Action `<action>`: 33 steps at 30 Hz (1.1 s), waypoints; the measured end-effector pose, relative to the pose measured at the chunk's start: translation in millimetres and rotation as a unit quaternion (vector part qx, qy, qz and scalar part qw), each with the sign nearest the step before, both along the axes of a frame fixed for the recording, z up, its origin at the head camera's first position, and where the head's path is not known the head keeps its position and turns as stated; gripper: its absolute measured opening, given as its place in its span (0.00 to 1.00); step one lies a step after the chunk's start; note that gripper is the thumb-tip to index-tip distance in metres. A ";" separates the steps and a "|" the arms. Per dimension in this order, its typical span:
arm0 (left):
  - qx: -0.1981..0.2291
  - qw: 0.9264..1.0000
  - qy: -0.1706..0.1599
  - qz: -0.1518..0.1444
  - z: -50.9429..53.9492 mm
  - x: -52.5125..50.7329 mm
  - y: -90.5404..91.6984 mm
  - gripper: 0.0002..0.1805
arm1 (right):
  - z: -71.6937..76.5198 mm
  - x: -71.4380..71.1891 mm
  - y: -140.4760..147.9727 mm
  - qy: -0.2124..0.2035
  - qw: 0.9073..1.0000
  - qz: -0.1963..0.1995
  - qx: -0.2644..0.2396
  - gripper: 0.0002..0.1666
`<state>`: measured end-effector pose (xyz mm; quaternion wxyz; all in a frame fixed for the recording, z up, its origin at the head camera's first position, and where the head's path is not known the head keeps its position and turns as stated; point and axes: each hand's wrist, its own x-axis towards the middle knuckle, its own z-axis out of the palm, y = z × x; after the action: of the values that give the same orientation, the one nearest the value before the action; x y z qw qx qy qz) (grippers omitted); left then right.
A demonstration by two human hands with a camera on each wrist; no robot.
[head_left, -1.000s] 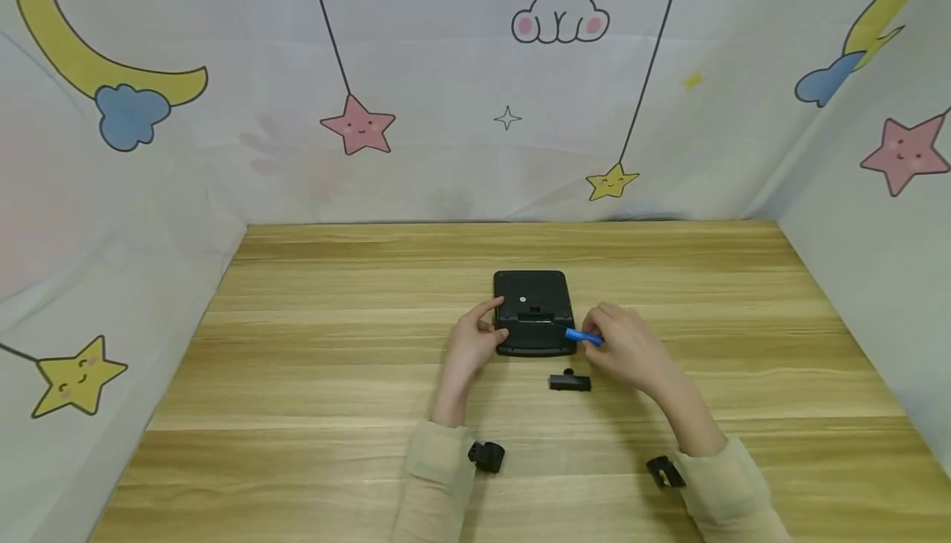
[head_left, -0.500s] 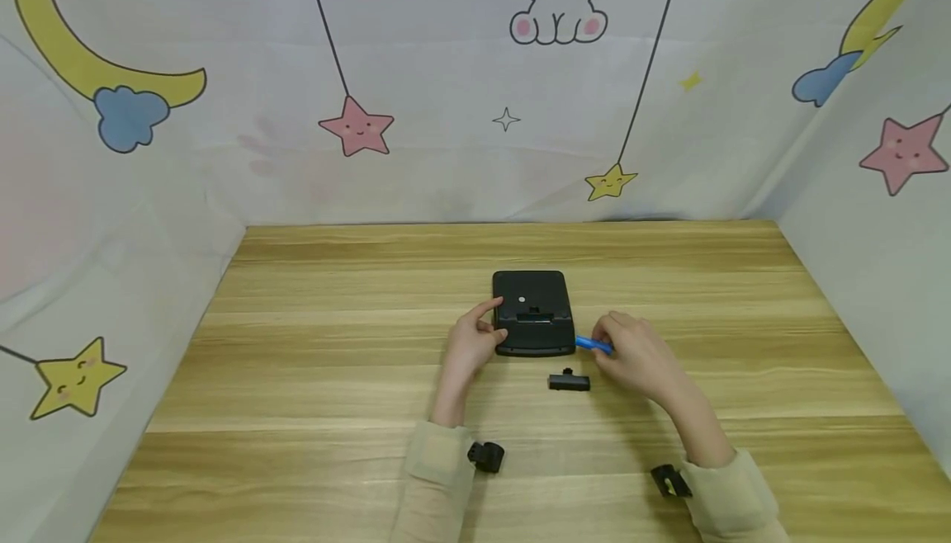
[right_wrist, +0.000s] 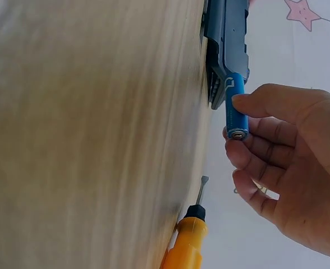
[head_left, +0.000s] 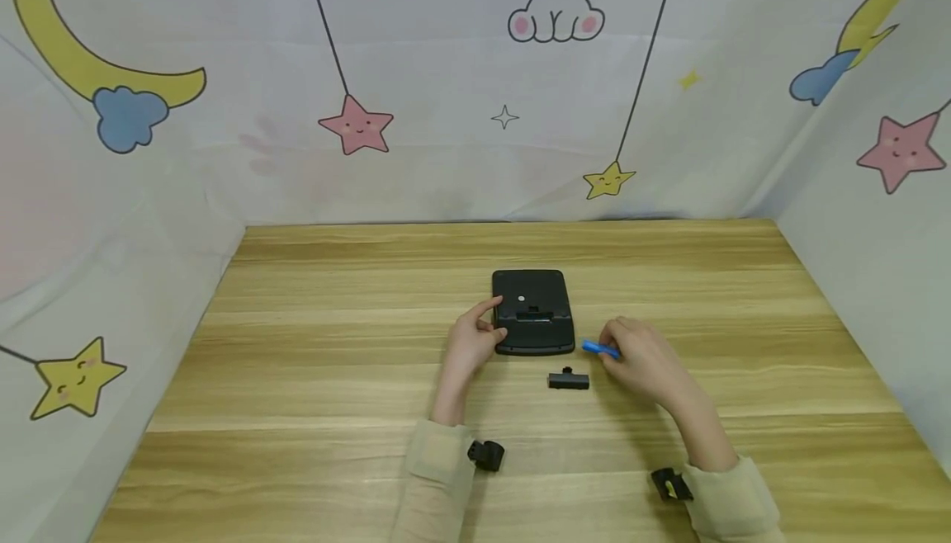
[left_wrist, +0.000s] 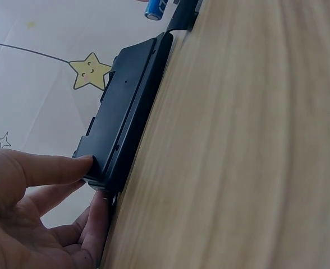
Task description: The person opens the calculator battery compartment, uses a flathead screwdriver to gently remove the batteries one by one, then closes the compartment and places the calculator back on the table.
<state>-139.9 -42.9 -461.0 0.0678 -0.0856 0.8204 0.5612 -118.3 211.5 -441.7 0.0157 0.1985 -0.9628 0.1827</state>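
A flat black device (head_left: 531,332), like a calculator lying back side up, shows a narrow open battery slot. My left hand (head_left: 475,341) holds its left edge, the thumb on the back and fingers at the side, as the left wrist view of the device (left_wrist: 123,112) confirms. Between thumb and fingers, my right hand (head_left: 642,357) pinches a blue battery (right_wrist: 236,112). In the head view this battery (head_left: 600,349) is just right of the device, apart from it. A small black battery cover (head_left: 568,380) with a tab lies in front of the device.
A screwdriver (right_wrist: 188,241) with a yellow handle appears in the right wrist view; I cannot make it out in the head view. The wooden table (head_left: 334,320) ends at a printed cloth (head_left: 446,155) behind and at the sides.
My right hand has drawn the battery away from the slot, rightward and a little toward me. The left hand has stayed on the device.
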 end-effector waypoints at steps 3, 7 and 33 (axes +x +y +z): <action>0.005 1.000 -0.003 0.002 0.3 -0.6 -0.4 0.29 | -0.3 0.5 0.8 -0.006 1.000 -0.003 0.000 0.05; 0.005 1.000 -0.005 0.002 0.1 -1.1 -0.9 0.28 | -0.9 0.8 2.1 -0.009 1.000 -0.002 0.007 0.05; -0.005 1.000 -0.010 -0.004 3.9 -2.6 -3.1 0.28 | -1.5 5.4 7.9 -0.038 0.999 -0.006 0.015 0.05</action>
<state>-142.5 -46.0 -457.1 0.0779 -0.0878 0.8232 0.5555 -112.9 219.4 -443.3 -0.0228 0.1856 -0.9665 0.1757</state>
